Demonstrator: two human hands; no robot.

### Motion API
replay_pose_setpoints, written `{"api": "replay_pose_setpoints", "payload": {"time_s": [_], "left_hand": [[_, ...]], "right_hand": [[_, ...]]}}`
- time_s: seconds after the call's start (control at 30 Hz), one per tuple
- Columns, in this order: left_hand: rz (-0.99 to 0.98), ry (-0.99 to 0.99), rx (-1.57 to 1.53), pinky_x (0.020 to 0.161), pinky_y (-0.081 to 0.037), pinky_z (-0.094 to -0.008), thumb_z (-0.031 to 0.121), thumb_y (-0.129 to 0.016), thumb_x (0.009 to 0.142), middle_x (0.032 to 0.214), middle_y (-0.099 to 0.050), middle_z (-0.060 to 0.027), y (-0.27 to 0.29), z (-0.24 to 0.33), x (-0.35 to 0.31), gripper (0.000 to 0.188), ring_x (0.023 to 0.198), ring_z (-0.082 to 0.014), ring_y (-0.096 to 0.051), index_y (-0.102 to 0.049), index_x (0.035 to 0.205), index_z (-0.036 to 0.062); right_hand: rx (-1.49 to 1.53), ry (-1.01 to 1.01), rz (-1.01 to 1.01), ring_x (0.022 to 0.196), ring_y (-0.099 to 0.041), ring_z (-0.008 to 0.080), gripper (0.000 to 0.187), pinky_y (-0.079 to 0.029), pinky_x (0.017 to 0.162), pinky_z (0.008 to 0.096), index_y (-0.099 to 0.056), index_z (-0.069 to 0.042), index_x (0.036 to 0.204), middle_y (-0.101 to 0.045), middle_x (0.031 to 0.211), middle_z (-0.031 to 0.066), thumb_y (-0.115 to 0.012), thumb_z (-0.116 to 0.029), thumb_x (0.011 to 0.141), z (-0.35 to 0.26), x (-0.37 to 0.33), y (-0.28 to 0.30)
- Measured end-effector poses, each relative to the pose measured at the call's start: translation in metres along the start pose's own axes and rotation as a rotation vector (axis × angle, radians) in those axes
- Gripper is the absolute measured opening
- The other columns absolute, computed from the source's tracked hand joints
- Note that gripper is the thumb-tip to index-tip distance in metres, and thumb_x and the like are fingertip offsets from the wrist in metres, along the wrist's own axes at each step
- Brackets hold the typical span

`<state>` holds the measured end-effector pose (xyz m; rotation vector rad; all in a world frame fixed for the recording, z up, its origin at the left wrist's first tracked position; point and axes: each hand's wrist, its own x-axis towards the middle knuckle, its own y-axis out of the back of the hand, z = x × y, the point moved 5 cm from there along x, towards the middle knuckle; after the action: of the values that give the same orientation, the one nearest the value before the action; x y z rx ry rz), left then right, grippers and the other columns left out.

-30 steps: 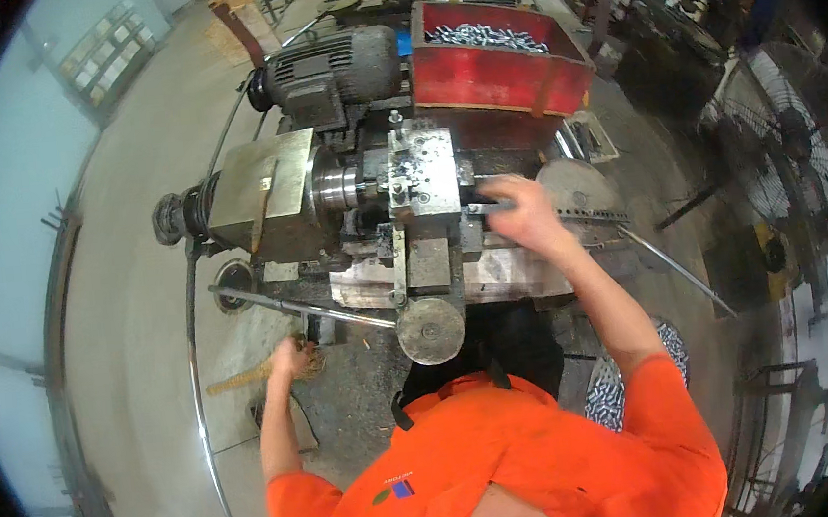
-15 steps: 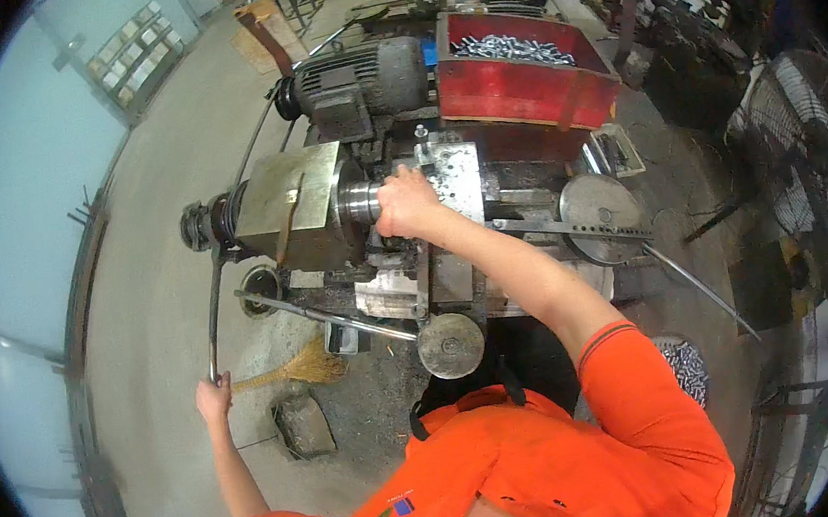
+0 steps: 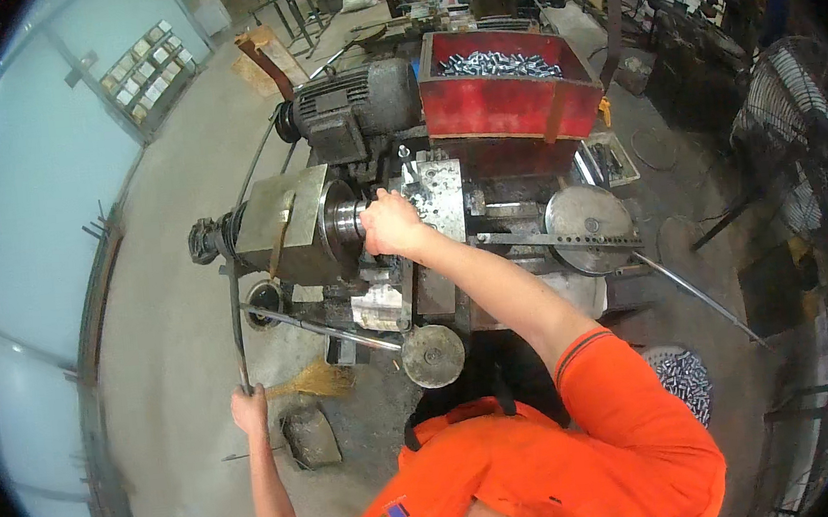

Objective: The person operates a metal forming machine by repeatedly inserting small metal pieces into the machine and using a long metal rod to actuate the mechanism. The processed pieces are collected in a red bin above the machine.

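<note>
My left hand (image 3: 249,411) is closed round the lower end of a long dark metal lever (image 3: 238,323), which hangs from the left end of the lathe-like machine's headstock (image 3: 277,214). At the other end of that headstock is the round metal spindle nose (image 3: 345,221). My right hand (image 3: 392,224) is closed right at its face, fingers curled; whatever sits inside the fingers is hidden. Just beyond my right hand lies a pale steel slide block (image 3: 443,197) with a small upright post (image 3: 405,156) next to it.
A red box (image 3: 509,107) of small metal parts stands behind, beside an electric motor (image 3: 361,105). Round discs (image 3: 589,228) and a long rod handle (image 3: 698,293) are at the right. A basket of metal parts (image 3: 683,383), a broom (image 3: 316,378) and a fan (image 3: 797,136) stand around.
My left hand has swung the lever's lower end to the right, toward the machine. My right hand stays at the spindle nose. The whole view has shifted slightly.
</note>
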<state>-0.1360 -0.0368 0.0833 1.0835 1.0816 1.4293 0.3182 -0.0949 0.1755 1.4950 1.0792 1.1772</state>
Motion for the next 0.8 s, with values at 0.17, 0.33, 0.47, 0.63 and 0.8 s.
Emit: {"api": "replay_pose_setpoints", "payload": {"time_s": [0.17, 0.33, 0.47, 0.63, 0.8], "left_hand": [[0.041, -0.034, -0.054, 0.074, -0.048, -0.0459, 0.033, -0.064, 0.069, 0.086, -0.063, -0.0199, 0.016, 0.028, -0.018, 0.034, 0.084, -0.0383, -0.061, -0.06, 0.085, 0.0035], [0.061, -0.022, 0.048, 0.076, -0.048, -0.0465, 0.033, -0.065, 0.07, 0.092, -0.063, -0.0225, 0.019, 0.029, -0.009, 0.041, 0.086, -0.0385, -0.061, -0.06, 0.095, 0.001], [0.062, -0.285, 0.165, 0.079, -0.047, -0.0441, 0.031, -0.066, 0.074, 0.092, -0.063, -0.0222, 0.037, 0.092, -0.007, 0.043, 0.089, -0.0356, -0.061, -0.058, 0.101, -0.0018], [-0.213, -0.868, -0.514, 0.078, -0.047, -0.0389, 0.021, -0.064, 0.081, 0.094, -0.064, -0.0179, 0.042, 0.196, -0.047, 0.033, 0.086, -0.0321, -0.061, -0.059, 0.106, -0.0006], [-0.225, -1.147, -0.346, 0.073, -0.048, -0.0358, 0.018, -0.061, 0.084, 0.088, -0.065, -0.0167, -0.037, 0.258, -0.07, 0.025, 0.081, -0.0301, -0.062, -0.061, 0.1, -0.0012]], "right_hand": [[-0.06, -0.054, -0.069, 0.092, -0.056, 0.029, 0.028, -0.042, 0.083, 0.0389, -0.07, -0.006, 0.078, -0.067, 0.089, 0.0129, -0.061, -0.027, 0.061, 0.025, -0.017, 0.031], [-0.037, -0.2, 0.307, 0.09, -0.055, 0.0335, 0.033, -0.047, 0.078, 0.0408, -0.07, -0.009, 0.087, -0.063, 0.091, 0.0153, -0.061, -0.022, 0.059, 0.119, -0.027, 0.13], [0.051, -0.321, 0.61, 0.114, -0.044, 0.039, 0.059, -0.039, 0.096, 0.0434, -0.057, -0.017, 0.118, -0.043, 0.131, 0.0185, -0.062, -0.018, 0.059, 0.149, -0.054, 0.156], [0.356, -0.128, 0.504, 0.101, -0.056, 0.0336, 0.049, -0.046, 0.087, 0.0376, -0.063, -0.008, 0.105, -0.053, 0.12, 0.017, -0.062, -0.017, 0.057, 0.144, -0.138, 0.121], [0.458, -0.633, 0.362, 0.08, -0.063, 0.0239, 0.041, -0.05, 0.072, 0.0344, -0.065, -0.003, 0.098, -0.064, 0.095, 0.0152, -0.06, -0.016, 0.059, 0.21, -0.327, 0.051]]}}
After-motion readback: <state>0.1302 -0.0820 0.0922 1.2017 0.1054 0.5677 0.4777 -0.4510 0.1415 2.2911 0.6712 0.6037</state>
